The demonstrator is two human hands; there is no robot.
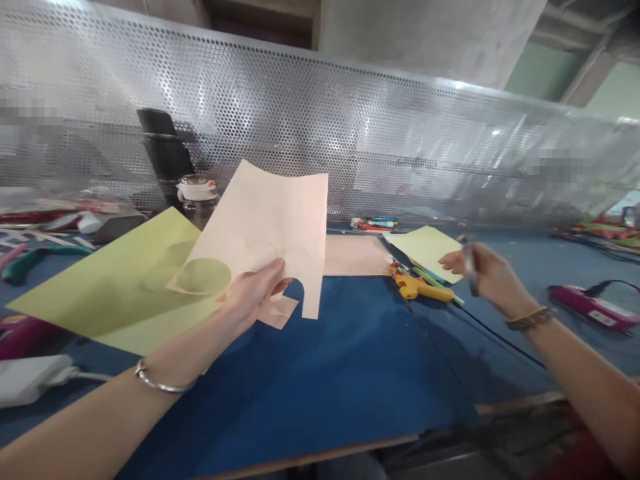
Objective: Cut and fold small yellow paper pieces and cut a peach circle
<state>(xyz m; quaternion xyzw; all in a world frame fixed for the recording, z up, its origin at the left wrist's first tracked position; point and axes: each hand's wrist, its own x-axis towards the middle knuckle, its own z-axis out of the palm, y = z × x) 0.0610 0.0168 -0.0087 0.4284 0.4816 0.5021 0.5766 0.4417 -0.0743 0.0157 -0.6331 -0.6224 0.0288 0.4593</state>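
Observation:
Between the thumb and fingers of my left hand [255, 290] is a pale pink sheet [270, 213] with rounded cut-outs along its lower edge, held up above the table. A green sheet [125, 287] lies behind and left of it, partly covered. Below the hand shows a small pink scrap [279, 311]. My right hand [483, 270] is raised at the right with a blurred dark, slim tool [470, 267] in it. Its fingertips are near a pile of light green paper [427, 250]. A yellow glue gun [425, 289] lies just left of that hand.
Another pink sheet [353, 255] lies flat on the blue table [350, 373]. A bottle [197, 193], a white adapter [35, 380] and tools are at the left. A purple device [595, 308] is at the right. A perforated metal panel [300, 120] stands behind.

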